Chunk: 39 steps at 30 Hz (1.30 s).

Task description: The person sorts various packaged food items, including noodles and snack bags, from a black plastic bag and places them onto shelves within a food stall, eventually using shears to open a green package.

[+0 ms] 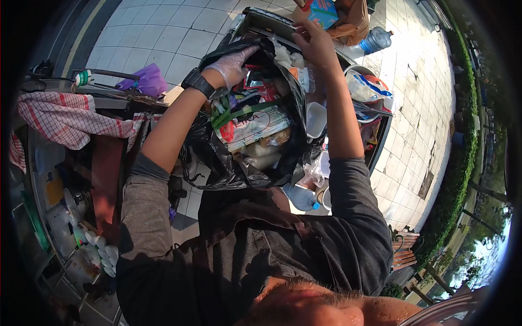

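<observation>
A black plastic bag stands wide open in front of my torso. Inside it are a printed white packet, a green strip, red sachets and clear-wrapped goods. My left hand, in a clear plastic glove with a black watch at the wrist, reaches over the bag's far left rim; its fingertips meet the black plastic, but I cannot tell whether they grip it. Bare, my right hand is raised with bent fingers beyond the bag, beside a blue box; whether it touches anything is unclear.
Behind the bag is a cart compartment with clear bags and a white plastic tub. At right are a metal pot with a whisk and a large water bottle. A checked cloth and purple bag lie left.
</observation>
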Available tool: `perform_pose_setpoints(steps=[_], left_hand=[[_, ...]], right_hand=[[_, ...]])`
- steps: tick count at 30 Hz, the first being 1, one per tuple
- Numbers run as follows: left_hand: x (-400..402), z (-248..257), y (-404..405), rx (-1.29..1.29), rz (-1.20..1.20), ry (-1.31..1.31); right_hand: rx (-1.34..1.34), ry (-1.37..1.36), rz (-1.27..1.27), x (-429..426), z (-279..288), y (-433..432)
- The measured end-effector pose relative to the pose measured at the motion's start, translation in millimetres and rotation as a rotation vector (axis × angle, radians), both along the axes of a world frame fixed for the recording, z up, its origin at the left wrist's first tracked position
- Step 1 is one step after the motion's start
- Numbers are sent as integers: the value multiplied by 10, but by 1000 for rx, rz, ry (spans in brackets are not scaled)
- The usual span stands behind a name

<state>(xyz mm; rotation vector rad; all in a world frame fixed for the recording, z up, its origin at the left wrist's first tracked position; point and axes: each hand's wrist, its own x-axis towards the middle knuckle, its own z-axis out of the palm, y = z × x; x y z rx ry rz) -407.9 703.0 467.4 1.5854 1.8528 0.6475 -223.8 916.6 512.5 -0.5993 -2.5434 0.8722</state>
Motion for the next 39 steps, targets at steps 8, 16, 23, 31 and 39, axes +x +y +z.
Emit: perform_pose_setpoints(steps=[8,16,23,31,39], left_hand=[[576,362,-188,-188,-191,131],[1593,-107,-1085,-252,-46,484],[1812,-295,-1121,-182,61,796],[1641,-272,-1195,-127,135,603],[1254,650,-1348,148,236,-59]], right_hand=[[425,-545,-153,628,-994,-981],[716,-460,0,555,-966,-960],[597,-658,49,655,-889,-812],[197,32,30,740,755,-911],[-339,9,-254,442,-195,630]])
